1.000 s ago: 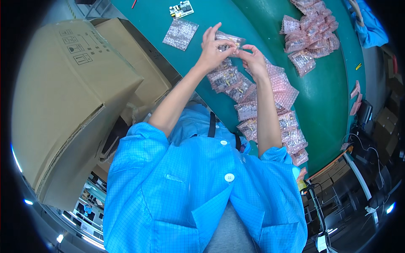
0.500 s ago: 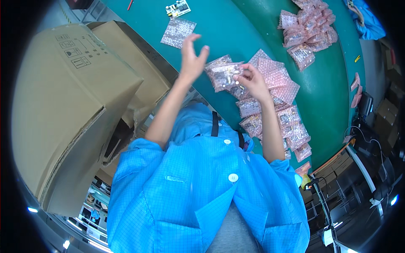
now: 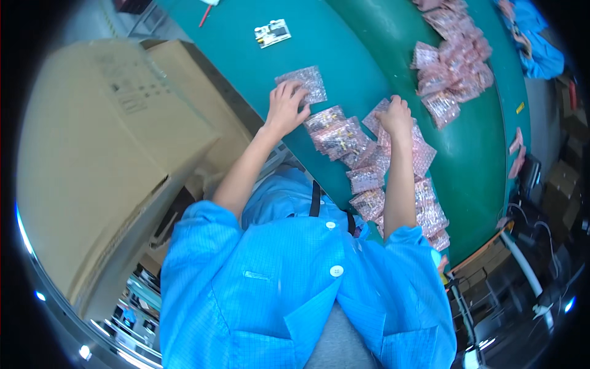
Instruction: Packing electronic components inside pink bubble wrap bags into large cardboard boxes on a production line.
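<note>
My left hand [image 3: 286,109] rests on the green table [image 3: 362,55], its fingers touching the near edge of a single pink bubble-wrap pouch [image 3: 304,83]. My right hand [image 3: 393,117] lies flat on a row of overlapping pink pouches [image 3: 369,178] that runs along the table's near edge. Some pouches [image 3: 337,132] between my hands show small parts inside. Whether either hand grips a pouch is hard to tell; the fingers look spread and pressed down.
A heap of pink pouches [image 3: 452,67] lies at the far right of the table. A small circuit board [image 3: 272,32] and a red pen [image 3: 205,15] lie at the far edge. A large cardboard box [image 3: 98,160] stands at my left. A blue-sleeved person [image 3: 541,43] is at top right.
Both hands were together over the pouch pile; my left hand has since swung left to the single pouch, and my right hand has dropped flat onto the row.
</note>
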`<state>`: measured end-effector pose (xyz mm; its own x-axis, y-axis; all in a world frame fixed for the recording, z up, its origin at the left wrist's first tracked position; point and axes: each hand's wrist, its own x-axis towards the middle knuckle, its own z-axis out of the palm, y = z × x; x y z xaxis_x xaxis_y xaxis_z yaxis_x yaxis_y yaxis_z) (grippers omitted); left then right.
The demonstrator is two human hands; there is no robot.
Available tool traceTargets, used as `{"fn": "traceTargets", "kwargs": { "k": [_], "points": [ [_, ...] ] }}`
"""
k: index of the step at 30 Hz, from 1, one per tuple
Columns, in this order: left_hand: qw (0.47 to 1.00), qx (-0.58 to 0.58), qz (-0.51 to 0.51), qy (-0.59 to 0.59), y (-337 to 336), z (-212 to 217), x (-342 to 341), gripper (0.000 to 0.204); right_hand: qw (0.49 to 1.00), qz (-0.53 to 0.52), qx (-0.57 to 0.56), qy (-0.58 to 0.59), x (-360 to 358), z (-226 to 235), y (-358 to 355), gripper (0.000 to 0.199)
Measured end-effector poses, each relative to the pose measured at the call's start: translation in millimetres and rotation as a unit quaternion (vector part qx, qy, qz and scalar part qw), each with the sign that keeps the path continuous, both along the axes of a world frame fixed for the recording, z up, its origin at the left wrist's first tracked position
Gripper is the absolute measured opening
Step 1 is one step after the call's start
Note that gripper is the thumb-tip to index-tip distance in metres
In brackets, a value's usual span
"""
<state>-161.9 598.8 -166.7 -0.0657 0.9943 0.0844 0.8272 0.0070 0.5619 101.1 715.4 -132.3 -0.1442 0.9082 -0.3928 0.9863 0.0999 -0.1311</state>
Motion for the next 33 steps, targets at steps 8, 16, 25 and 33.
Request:
{"fn": "traceTargets", "kwargs": {
  "k": [8, 16, 25, 33],
  "points": [
    [0.999, -0.019, 0.039, 0.020, 6, -6, 4, 0.039, 0.988, 0.094, 0.113, 0.053, -30, 4, 19, 0.044],
    [0.999, -0.046, 0.011, 0.008, -12, 9, 7, 0.054, 0.854, 0.306, 0.162, 0.387, -242, -40, 81, 0.066],
    [0.997, -0.050, 0.036, 0.042, -19, 10, -4, 0.058, 0.977, 0.159, 0.045, 0.138, -191, -27, 64, 0.079],
    [0.997, 0.055, 0.055, 0.012, 25, 1, 5, 0.034, 0.982, 0.098, 0.040, 0.156, -104, -24, 43, 0.080]
  ]
}}
